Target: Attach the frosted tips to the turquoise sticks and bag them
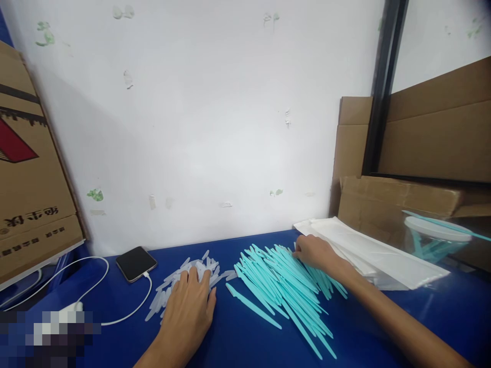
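A white wall (215, 128) flecked with greenish patches (95, 194) rises behind a flat blue tabletop (230, 342), a straight black post (388, 76) at right.

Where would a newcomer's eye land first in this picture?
Probably on the pile of turquoise sticks, bright against the blue table, with the right hand at its far side. Next, the left hand, spread over a smaller heap of pale pieces. Then perhaps the dark-screened phone left of that heap, with a white cable plugged in.
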`<state>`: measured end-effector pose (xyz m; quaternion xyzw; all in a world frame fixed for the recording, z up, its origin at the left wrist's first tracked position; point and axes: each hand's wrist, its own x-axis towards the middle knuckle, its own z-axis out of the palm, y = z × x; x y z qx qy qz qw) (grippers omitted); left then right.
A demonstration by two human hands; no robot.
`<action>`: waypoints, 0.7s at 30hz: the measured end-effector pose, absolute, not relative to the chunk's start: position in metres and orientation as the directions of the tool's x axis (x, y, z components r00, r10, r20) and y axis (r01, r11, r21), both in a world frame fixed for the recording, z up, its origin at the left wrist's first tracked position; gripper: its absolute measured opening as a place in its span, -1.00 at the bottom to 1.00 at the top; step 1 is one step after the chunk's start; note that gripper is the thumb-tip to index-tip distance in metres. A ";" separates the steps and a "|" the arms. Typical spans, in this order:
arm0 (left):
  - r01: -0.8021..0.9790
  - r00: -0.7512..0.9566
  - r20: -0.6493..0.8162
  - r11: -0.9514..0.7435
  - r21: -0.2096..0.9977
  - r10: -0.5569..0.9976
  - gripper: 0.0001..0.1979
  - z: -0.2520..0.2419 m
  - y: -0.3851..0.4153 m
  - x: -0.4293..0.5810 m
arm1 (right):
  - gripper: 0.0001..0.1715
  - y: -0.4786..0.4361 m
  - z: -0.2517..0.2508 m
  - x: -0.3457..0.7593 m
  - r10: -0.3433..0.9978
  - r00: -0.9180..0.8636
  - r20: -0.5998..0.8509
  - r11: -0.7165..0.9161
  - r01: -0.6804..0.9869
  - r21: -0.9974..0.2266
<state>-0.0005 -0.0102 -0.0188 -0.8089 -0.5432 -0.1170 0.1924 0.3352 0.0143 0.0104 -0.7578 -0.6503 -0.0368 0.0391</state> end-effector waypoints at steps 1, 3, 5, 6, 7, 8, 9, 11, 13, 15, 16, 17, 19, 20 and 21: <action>0.924 0.381 0.398 -0.335 -0.183 0.834 -0.62 -0.019 -0.010 -0.001 | -0.78 0.014 0.011 0.335 0.984 0.149 0.101 -0.148 0.989 -0.011; 0.925 0.381 0.395 -0.335 -0.181 0.836 -0.60 -0.020 -0.009 -0.001 | -0.73 0.013 0.010 0.335 0.986 0.142 0.092 -0.142 0.990 -0.010; 0.924 0.381 0.384 -0.334 -0.186 0.841 -0.60 -0.021 -0.009 -0.002 | -0.69 0.013 0.010 0.335 0.987 0.134 0.084 -0.133 0.991 -0.009; 0.924 0.381 0.376 -0.332 -0.191 0.845 -0.60 -0.022 -0.009 -0.002 | -0.68 0.013 0.009 0.334 0.988 0.130 0.079 -0.129 0.992 -0.010; 0.923 0.381 0.367 -0.330 -0.196 0.848 -0.60 -0.022 -0.009 -0.002 | -0.67 0.013 0.009 0.334 0.989 0.127 0.072 -0.126 0.992 -0.011; 0.924 0.377 0.354 -0.324 -0.201 0.856 -0.62 -0.022 -0.009 -0.001 | -0.67 0.013 0.009 0.333 0.990 0.125 0.064 -0.125 0.992 -0.011; 0.925 0.373 0.345 -0.319 -0.205 0.861 -0.63 -0.021 -0.009 -0.001 | -0.68 0.013 0.009 0.332 0.991 0.125 0.056 -0.125 0.992 -0.012; 0.927 0.366 0.324 -0.310 -0.212 0.872 -0.64 -0.019 -0.009 0.000 | -0.70 0.012 0.010 0.330 0.991 0.129 0.043 -0.129 0.992 -0.010; 0.929 0.358 0.310 -0.301 -0.216 0.881 -0.64 -0.017 -0.010 0.001 | -0.72 0.011 0.011 0.327 0.991 0.128 0.032 -0.128 0.992 -0.006; 0.931 0.350 0.297 -0.295 -0.215 0.888 -0.63 -0.015 -0.011 0.002 | -0.74 0.010 0.012 0.324 0.993 0.119 0.016 -0.119 0.993 -0.005; 0.932 0.348 0.289 -0.295 -0.211 0.892 -0.62 -0.015 -0.012 0.003 | -0.74 0.009 0.012 0.324 0.994 0.114 0.007 -0.113 0.994 -0.006; 0.932 0.347 0.282 -0.297 -0.206 0.895 -0.62 -0.014 -0.012 0.003 | -0.74 0.009 0.012 0.323 0.994 0.110 -0.001 -0.110 0.994 -0.008; 0.932 0.351 0.270 -0.306 -0.195 0.897 -0.63 -0.013 -0.013 0.003 | -0.73 0.010 0.011 0.323 0.994 0.106 -0.013 -0.106 0.994 -0.016; 0.931 0.353 0.266 -0.310 -0.191 0.897 -0.63 -0.012 -0.013 0.003 | -0.72 0.010 0.010 0.323 0.994 0.107 -0.017 -0.107 0.994 -0.027; 0.930 0.356 0.265 -0.314 -0.189 0.896 -0.63 -0.012 -0.013 0.003 | -0.71 0.010 0.010 0.324 0.994 0.106 -0.021 -0.107 0.994 -0.038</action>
